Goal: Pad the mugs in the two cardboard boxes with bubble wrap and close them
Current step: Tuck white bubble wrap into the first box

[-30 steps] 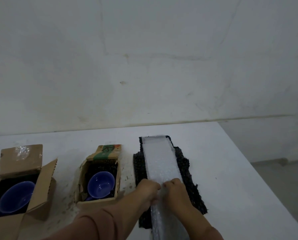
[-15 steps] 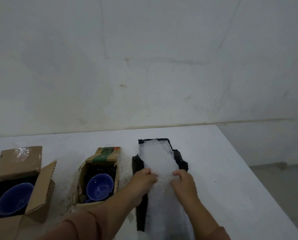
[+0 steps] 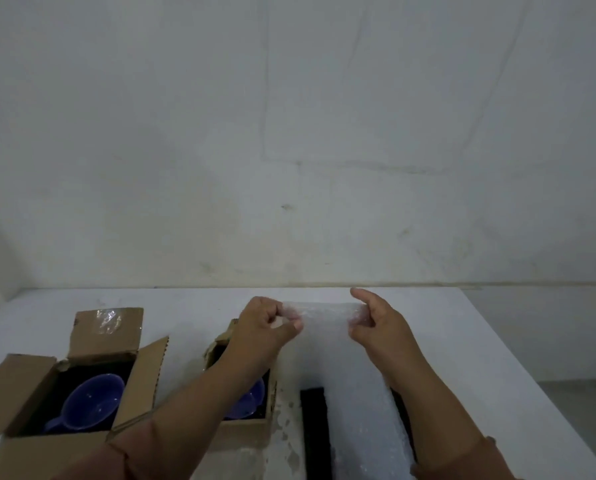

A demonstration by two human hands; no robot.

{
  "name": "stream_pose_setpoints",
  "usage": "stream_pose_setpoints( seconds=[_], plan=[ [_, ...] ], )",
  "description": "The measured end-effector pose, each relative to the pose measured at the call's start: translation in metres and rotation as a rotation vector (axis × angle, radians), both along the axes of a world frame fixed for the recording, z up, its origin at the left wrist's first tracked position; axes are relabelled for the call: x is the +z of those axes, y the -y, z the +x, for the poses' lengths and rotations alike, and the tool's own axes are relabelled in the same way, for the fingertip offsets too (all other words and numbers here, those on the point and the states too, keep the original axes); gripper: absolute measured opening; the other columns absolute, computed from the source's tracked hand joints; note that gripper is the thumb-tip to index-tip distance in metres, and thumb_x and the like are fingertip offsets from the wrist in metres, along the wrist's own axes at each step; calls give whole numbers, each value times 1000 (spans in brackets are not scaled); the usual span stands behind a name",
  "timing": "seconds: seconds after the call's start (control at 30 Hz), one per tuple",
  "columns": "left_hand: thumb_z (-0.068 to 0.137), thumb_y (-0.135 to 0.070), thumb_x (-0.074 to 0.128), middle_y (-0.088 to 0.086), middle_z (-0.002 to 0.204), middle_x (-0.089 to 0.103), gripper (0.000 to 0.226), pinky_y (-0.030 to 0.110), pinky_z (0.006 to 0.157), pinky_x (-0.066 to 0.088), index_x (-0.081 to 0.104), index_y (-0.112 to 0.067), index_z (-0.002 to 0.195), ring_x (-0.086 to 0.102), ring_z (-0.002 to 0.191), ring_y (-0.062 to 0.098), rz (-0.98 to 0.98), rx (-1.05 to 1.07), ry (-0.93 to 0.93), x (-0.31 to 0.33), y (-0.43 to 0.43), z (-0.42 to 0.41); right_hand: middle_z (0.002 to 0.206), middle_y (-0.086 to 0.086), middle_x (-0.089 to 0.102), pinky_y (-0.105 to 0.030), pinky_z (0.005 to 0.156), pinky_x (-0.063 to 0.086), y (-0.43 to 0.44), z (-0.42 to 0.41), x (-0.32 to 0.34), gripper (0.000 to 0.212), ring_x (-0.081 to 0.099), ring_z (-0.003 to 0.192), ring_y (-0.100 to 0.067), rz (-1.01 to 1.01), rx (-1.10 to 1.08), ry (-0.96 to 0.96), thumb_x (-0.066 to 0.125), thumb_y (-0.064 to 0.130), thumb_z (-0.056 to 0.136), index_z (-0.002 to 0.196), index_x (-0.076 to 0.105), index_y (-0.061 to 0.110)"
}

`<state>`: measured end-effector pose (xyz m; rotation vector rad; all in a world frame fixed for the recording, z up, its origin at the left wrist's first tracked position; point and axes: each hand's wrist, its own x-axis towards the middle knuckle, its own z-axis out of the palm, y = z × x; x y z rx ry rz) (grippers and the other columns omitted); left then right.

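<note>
Bubble wrap [image 3: 355,403] runs six-to-twelve o'clock; left hand [image 3: 265,329] and right hand [image 3: 381,329] pinch its far corners; open surface [image 3: 497,358] toward three.

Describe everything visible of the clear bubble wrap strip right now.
The clear bubble wrap strip is a long, translucent whitish sheet. Its far end is raised, stretched between the left hand and right hand, each pinching a corner. The rest slopes down toward the person over a black textured mat, leaving frame at the bottom.

Pinch grips — left hand [image 3: 264,328], right hand [image 3: 376,326]
</note>
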<state>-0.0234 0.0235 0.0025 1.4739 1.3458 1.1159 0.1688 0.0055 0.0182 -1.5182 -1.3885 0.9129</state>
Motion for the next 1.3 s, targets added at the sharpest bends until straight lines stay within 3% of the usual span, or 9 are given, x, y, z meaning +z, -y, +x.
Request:
stream_pose_setpoints(
  seconds=[0.17, 0.3, 0.47, 0.6, 0.77, 0.97, 1.1, 1.2, 1.3],
  plan=[
    [86, -33, 63, -21, 126, 51, 17, 30, 99, 33, 59, -25, 72, 45, 118, 5, 98, -98, -19, 26, 7, -23, 90, 5, 55, -12, 60, 40, 0, -16, 32, 20, 52, 74, -7, 157, -30, 77, 68, 4, 76, 68, 57, 20],
    [92, -27, 58, -1, 82, 55, 16, 29, 73, 42, 46, -24, 81, 52, 79, 15, 45, -117, 255, 40, 12, -32, 98, 3, 65, -22, 66, 43, 0, -27, 52, 24, 58, 78, -10, 116, 155, -301, 70, 4, 76, 64, 56, 20],
    [70, -30, 76, 11, 113, 65, 55, 41, 86, 56, 47, -26, 117, 67, 98, 24, -148, -246, 338, 31, 16, -42, 62, 1, 59, -32, 61, 41, -5, -39, 63, 23, 52, 64, -20, 146, 77, -495, 68, 9, 78, 66, 52, 20],
    [84, -14, 64, 23, 114, 67, 33, 54, 93, 51, 60, -2, 114, 65, 104, 39, -255, -274, 261, 17, 21, -44, 72, 0, 62, -29, 60, 48, -9, -48, 65, 19, 56, 65, -17, 103, 18, -641, 58, 0, 86, 79, 52, 17],
    [92, -1, 54, 14, 102, 69, 14, 42, 82, 54, 63, -8, 102, 66, 93, 31, -307, -140, 358, 16, 17, -49, 103, -6, 70, -41, 78, 54, -3, -42, 37, 38, 68, 90, -23, -254, 273, -375, 70, 10, 78, 112, 57, 18],
    [93, 4, 49, 14, 91, 69, 20, 38, 72, 53, 63, -9, 99, 66, 80, 29, -371, -106, 418, 13, 13, -57, 86, 2, 76, -33, 72, 57, 3, -45, 11, 28, 70, 80, -17, -263, 195, -393, 55, -1, 88, 90, 72, 22],
    [95, 2, 44, 19, 106, 70, 25, 43, 80, 56, 67, -6, 101, 66, 95, 37, -424, -119, 504, 11, 14, -60, 80, 0, 75, -32, 72, 56, 1, -46, 5, 31, 68, 76, -19, -288, 195, -370, 55, -5, 87, 79, 74, 17],
    [92, -5, 39, 12, 87, 73, 27, 36, 58, 55, 64, -7, 81, 64, 80, 35, -521, -100, 564, 8, 17, -67, 73, -3, 71, -22, 57, 51, -1, -45, 0, 51, 64, 68, -16, -314, 187, -314, 41, -15, 85, 58, 72, 16],
    [96, -24, 35, 16, 92, 70, 28, 39, 66, 52, 58, -8, 98, 62, 84, 34, -574, -82, 652, 3, 14, -75, 80, -8, 69, -26, 66, 51, -3, -46, -4, 49, 62, 77, -22, -321, 169, -292, 35, -16, 83, 59, 70, 10]
  ],
)
